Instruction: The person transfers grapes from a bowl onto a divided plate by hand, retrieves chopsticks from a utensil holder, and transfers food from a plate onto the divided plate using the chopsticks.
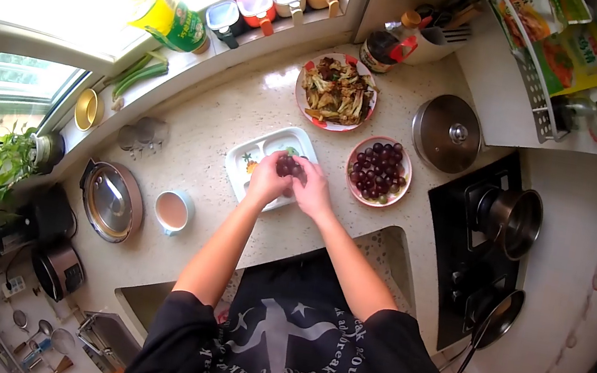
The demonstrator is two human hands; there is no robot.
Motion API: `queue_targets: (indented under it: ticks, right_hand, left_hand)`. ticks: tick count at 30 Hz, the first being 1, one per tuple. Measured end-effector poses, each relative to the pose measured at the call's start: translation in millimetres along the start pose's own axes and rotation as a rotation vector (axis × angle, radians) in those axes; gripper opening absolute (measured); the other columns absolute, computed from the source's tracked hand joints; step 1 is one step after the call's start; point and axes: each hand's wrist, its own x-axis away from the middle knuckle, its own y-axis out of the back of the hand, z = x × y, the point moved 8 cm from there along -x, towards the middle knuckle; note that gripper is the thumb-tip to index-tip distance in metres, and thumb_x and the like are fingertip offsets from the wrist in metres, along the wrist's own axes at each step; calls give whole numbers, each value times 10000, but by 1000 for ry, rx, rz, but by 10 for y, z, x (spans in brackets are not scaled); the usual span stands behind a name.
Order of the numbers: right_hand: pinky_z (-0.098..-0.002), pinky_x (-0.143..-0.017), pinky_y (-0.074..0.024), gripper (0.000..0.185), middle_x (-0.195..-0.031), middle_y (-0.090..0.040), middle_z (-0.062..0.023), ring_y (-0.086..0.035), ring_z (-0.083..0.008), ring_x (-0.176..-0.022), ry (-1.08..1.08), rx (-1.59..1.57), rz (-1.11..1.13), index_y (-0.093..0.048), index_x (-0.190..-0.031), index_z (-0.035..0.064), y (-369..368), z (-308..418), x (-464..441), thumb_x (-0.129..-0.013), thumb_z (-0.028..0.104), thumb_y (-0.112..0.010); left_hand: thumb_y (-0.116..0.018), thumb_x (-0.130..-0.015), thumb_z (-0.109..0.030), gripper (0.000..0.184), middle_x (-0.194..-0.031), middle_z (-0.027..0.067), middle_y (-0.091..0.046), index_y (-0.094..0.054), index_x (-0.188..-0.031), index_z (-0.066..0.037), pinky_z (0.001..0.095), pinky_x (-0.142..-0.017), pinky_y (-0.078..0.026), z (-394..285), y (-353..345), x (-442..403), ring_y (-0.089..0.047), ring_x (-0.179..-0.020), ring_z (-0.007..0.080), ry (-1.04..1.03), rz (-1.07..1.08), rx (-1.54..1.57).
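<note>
Several dark grapes (288, 166) are cupped between my two hands over a white divided tray (239, 154). My left hand (268, 181) curls round them from the left. From the right, my right hand (312, 187) closes on the same grapes, with its fingertips meeting the left ones. Part of the tray's floor and some of the fingers are hidden by the hands. Just right of the tray stands a bowl of dark grapes (377, 169), its pinkish rim showing. Behind the tray is a plate of cooked food (337, 91).
A mug with a light brown drink (173, 212) stands left of the tray, beside a lidded pan (111, 201). At right are a lidded pot (447, 133) and a black stove (475, 254) with a saucepan (515, 223). The sink (390, 256) opens at the counter's front.
</note>
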Motion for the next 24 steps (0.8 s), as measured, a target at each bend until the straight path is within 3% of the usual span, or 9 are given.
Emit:
queue_targets:
  ticks: [2,5,8,11,14,19,20,23,24]
  right_hand:
    - [-400,-992,-546,455,-1292,-627,-179,-677,-323,-1116,15,12,-17,-623,-1331,61,-20,33,24,-882,-10,-656]
    - [-377,-976,-554,459,-1281,-636,-172,-681,-295,-1115,-11,-21,-13,-613,-1352,64,-42,-18,55,-901,-9,-646]
    - [-351,-948,-564,426,-1261,-652,-159,-687,-262,-1105,-71,-107,5,-629,-1333,54,98,39,136,-912,-12,-636]
    - [-334,-887,-581,401,-1224,-663,-145,-690,-239,-1065,-50,-98,-29,-647,-1304,41,333,67,236,-909,-20,-628]
    - [-309,-809,-588,387,-1171,-667,-126,-683,-212,-994,-30,-53,-119,-657,-1279,27,627,16,375,-899,-39,-620]
    - [-235,-740,-548,339,-1098,-671,-70,-642,-110,-895,-24,73,-291,-662,-1247,5,1190,-164,647,-922,-72,-605]
    - [-286,-682,-550,365,-1082,-692,-95,-675,-192,-885,-8,90,-350,-695,-1210,48,1303,-214,699,-872,-60,-608]
    - [-241,-721,-558,334,-1112,-672,-78,-650,-113,-880,-69,169,-372,-670,-1250,22,1596,-313,824,-927,-53,-623]
    - [-251,-713,-570,360,-1125,-660,-92,-663,-131,-871,-78,185,-377,-662,-1264,25,1685,-345,848,-913,-52,-642]
  left_hand:
    - [-754,-742,-43,612,-1141,183,-709,-627,-1341,-25,389,-895,-598,64,29,-20,-733,-995,315,-87,-74,-51]
    - [-753,-782,-42,619,-1291,196,-650,-607,-1384,-45,395,-914,-603,63,99,17,-720,-1085,311,-150,-139,-196]
    - [-731,-831,-29,573,-1368,188,-596,-607,-1390,-54,373,-900,-614,40,160,127,-720,-1089,283,-58,-70,7]
    - [-715,-856,-47,513,-1267,180,-629,-632,-1360,-82,343,-838,-608,-38,336,301,-755,-910,265,-77,-139,93]
    - [-712,-877,-68,486,-1274,170,-629,-633,-1356,-77,341,-831,-605,92,425,384,-761,-879,253,-29,-104,108]
    - [-711,-874,-72,480,-1289,167,-625,-637,-1348,-75,351,-843,-596,90,432,519,-761,-914,250,-44,-51,28]
    - [-711,-873,-72,479,-1291,167,-624,-638,-1347,-76,354,-847,-594,99,396,533,-761,-919,250,-42,-36,26]
    - [-703,-875,-68,467,-1272,164,-630,-646,-1337,-89,354,-860,-589,9,272,607,-759,-927,246,-79,7,-15]
    - [-709,-869,-85,457,-1248,165,-632,-657,-1323,-109,362,-859,-589,-19,201,631,-757,-929,242,-99,14,19]
